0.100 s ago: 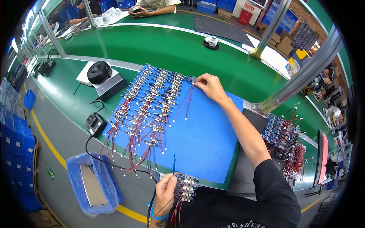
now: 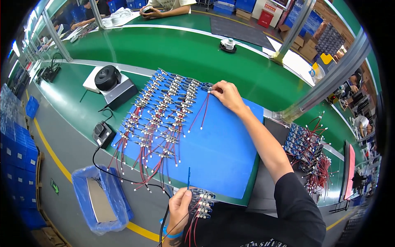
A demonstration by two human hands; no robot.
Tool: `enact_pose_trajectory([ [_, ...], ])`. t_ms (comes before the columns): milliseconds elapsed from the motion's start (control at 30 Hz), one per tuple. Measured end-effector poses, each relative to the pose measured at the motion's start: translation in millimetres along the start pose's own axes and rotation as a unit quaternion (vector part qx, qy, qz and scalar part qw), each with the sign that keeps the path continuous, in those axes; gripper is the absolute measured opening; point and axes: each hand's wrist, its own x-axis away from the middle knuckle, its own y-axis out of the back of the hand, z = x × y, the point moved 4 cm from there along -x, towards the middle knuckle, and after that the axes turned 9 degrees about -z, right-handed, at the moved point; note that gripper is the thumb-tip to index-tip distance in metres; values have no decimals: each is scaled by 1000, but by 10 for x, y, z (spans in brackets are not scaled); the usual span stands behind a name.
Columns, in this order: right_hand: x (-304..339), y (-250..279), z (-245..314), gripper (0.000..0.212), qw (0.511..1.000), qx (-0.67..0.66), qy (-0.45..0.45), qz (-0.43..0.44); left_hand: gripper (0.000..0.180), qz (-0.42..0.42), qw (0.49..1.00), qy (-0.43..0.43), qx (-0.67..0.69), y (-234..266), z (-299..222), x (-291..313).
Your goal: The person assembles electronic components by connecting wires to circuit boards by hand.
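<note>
My right hand [image 2: 228, 98] reaches to the far edge of a blue mat [image 2: 218, 156]. Its fingers pinch a small circuit board [image 2: 206, 86], partly hidden, whose two thin wires [image 2: 203, 112] trail over the mat. To the left of that board stand long rows of wired circuit boards [image 2: 166, 99], tilted on edge, with red and dark leads hanging towards me. Close to my body, my left hand [image 2: 178, 209] is closed on a small stack of circuit boards [image 2: 204, 202] with white connectors and red wires. A thin blue strip [image 2: 189, 178] rises above its thumb.
More wired boards [image 2: 303, 142] lie at the right, beside a metal post [image 2: 302, 101]. Left of the mat are a black round device [image 2: 107, 78] on a box and a black adapter [image 2: 103, 133]. A lined blue bin [image 2: 123, 206] stands below; another person's hands [image 2: 151, 13] are across the bench.
My right fingertips and the wires under them have shifted very slightly. My left hand and its stack stay in place.
</note>
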Motion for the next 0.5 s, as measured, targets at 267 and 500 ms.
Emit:
enact_pose_trajectory([
  [267, 34, -10, 91, 13, 998, 52, 34, -11, 23, 0, 1000, -12, -14, -28, -30, -23],
  [500, 67, -34, 54, 12, 996, 59, 24, -70, 22, 4, 1000, -17, -13, -5, 3, -36],
])
